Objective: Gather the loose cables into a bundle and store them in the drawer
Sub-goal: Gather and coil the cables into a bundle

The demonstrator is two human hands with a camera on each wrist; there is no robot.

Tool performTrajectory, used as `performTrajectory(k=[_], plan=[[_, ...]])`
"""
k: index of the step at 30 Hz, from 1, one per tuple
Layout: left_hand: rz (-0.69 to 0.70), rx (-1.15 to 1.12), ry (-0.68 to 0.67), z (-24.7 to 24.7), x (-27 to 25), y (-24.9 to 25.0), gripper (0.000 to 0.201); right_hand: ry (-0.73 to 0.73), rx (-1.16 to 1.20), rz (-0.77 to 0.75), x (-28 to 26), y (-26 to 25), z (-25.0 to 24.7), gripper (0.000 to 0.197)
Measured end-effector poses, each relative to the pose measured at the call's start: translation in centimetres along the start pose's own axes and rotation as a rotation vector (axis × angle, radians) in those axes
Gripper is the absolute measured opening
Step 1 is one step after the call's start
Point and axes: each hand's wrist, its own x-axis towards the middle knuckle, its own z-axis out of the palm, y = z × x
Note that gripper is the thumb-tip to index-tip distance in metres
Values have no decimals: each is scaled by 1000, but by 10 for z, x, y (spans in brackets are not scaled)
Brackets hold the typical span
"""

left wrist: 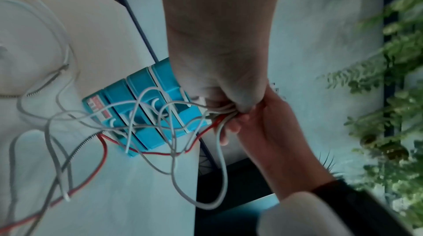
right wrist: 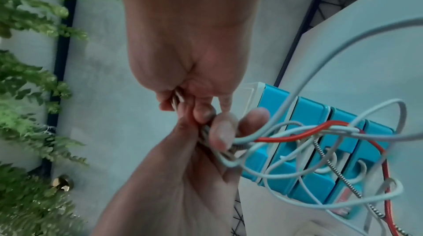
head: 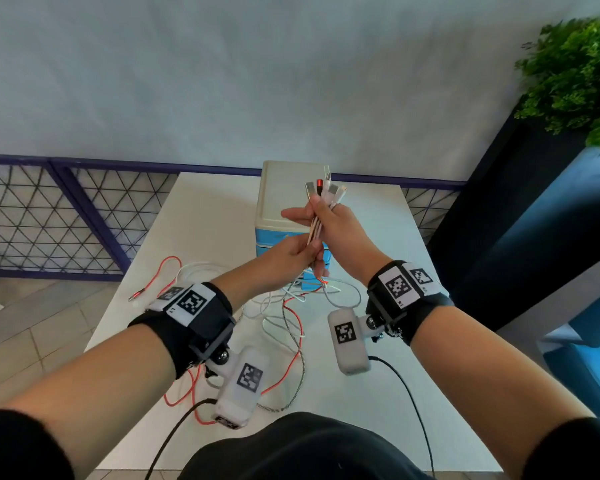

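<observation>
Both hands: raised before the drawer unit (head: 284, 202), fingers curled tight.
Right hand (head: 340, 233): grips cables (head: 317, 216) below the plugs.
Left hand (head: 291, 254): pinches them lower.
Slack: trails onto the table (head: 201, 209).

Your hands: two.
Red cables (head: 293, 367): one you can see.
Blue drawers (left wrist: 146, 113): four.
White cables (head: 278, 327): too tangled to count.
</observation>
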Motion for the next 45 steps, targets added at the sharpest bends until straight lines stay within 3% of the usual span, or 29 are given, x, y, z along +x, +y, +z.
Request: performTrajectory(k=[4,9,17,22,33,37,42,45], plan=[[49,92,30,-3,-1,-6,35,30,215,-15,3,0,5,36],[63,174,38,-8,0,-14,34,76,520,70,-1,0,5,32],[18,436,-27,-7,-3,-38,35,225,463,29,-1,16,12,34],[10,569,-27,-5,-1,-60,28,206,394,35,-6,11,11,35],[-188,595,-131,-6,-4,-91,32,238,291,-6,-10,0,1,36],[-179,479,-158,-11,-12,-93,17,255,267,-31,-7,-10,-8,35],[-304,753,-82,-11,-12,-98,8,254,186,-9,-6,-9,-9,36],[-348,748,-101,-17,-10,-104,20,259,135,-13,-6,-10,-11,35]])
